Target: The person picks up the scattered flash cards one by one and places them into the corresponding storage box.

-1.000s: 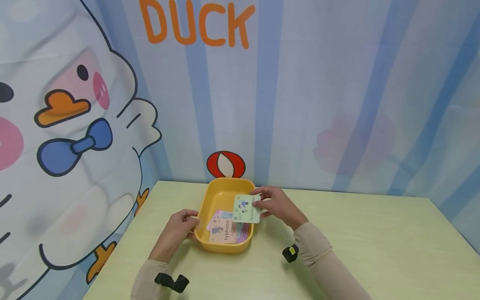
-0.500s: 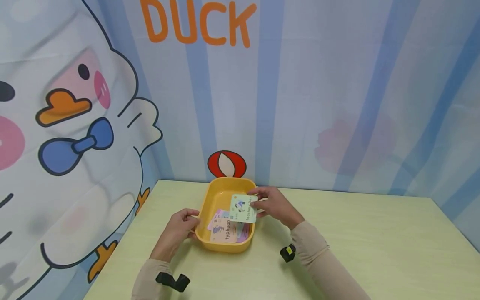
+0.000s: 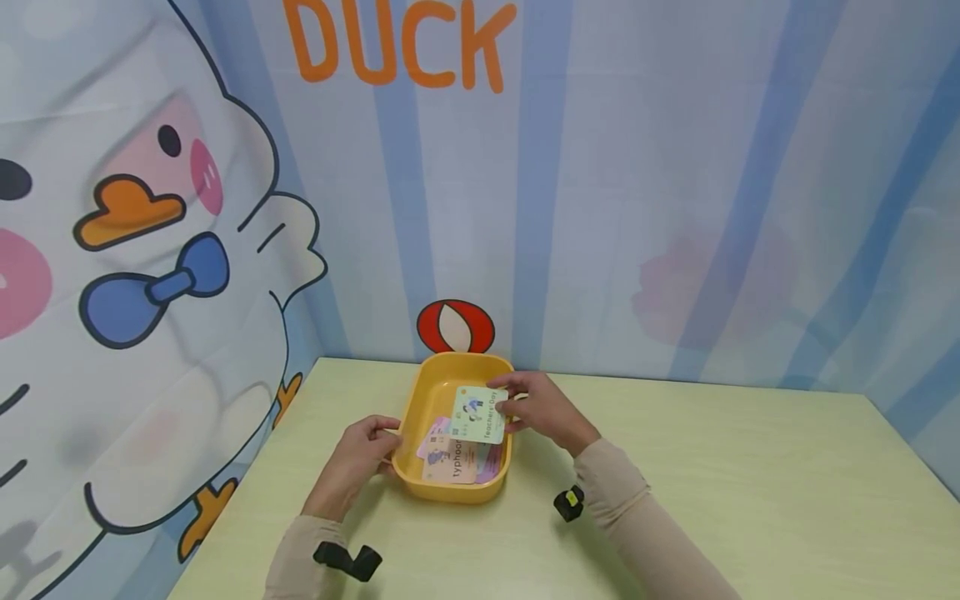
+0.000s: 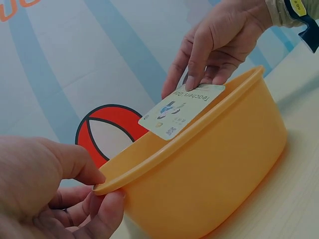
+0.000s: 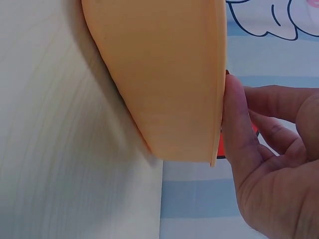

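A yellow plastic basin (image 3: 453, 493) stands on the table, and my left hand (image 3: 356, 463) pinches its left rim between thumb and fingers. My right hand (image 3: 546, 410) pinches a pale green card (image 3: 477, 414) marked "Teachers' Day" by its right edge, above the right part of the basin. Inside the basin lie several cards, among them a peach "typhoon" card (image 3: 450, 463) on top and a purple card (image 3: 489, 463) partly covered. In the left wrist view the green card tilts over the rim. The basin's wall (image 5: 164, 74) hides the card in the right wrist view.
The pale yellow-green table (image 3: 697, 475) reaches up to a fabric backdrop (image 3: 600, 208) with blue stripes, a printed duck and a red ball. A black strap (image 3: 347, 561) is worn on the left wrist, and another black band (image 3: 569, 503) sits on the right sleeve.
My right hand has moved slightly left with the green card, which now reaches further over the basin. My left hand keeps its hold on the rim.
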Available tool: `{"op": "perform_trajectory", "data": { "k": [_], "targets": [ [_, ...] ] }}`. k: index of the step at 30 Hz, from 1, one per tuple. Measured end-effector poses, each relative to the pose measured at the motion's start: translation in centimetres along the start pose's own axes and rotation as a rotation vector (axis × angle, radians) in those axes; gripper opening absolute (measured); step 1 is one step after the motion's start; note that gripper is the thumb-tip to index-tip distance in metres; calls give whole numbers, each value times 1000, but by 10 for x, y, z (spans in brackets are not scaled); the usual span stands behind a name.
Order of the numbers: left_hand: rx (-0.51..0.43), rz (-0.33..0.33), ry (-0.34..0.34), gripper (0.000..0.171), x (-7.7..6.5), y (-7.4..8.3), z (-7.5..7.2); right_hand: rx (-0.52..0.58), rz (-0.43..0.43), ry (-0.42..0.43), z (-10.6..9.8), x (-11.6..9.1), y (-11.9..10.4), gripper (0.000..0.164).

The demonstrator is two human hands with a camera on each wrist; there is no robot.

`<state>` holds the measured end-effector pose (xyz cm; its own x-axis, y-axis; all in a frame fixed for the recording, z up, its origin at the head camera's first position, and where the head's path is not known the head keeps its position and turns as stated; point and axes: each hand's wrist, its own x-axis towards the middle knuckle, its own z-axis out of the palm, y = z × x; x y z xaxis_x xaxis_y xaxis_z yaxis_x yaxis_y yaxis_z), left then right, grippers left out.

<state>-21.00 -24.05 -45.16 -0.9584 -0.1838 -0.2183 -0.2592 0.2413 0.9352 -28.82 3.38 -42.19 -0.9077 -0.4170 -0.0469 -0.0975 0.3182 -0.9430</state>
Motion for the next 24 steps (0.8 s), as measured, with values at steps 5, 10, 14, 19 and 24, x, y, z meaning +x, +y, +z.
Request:
{"op": "perform_trajectory", "data": {
  "k": [5, 10, 14, 19, 24],
  "targets": [
    [-17, 13, -11, 30, -1, 0, -1, -13, 5, 4, 2, 2, -1, 34],
    [-30, 26, -12, 30, -1, 1, -1, -24, 9, 16, 4, 3, -2, 34],
    [-26, 30, -9, 30, -1, 1, -1, -37, 3, 16, 6, 3, -3, 34],
    [-29, 27, -7, 30, -1, 0, -1, -50, -6, 17, 9, 2, -4, 34],
    [-29, 24, -5, 30, -1, -1, -1, -88, -9, 33, 11, 3, -6, 34]
  ]
}}
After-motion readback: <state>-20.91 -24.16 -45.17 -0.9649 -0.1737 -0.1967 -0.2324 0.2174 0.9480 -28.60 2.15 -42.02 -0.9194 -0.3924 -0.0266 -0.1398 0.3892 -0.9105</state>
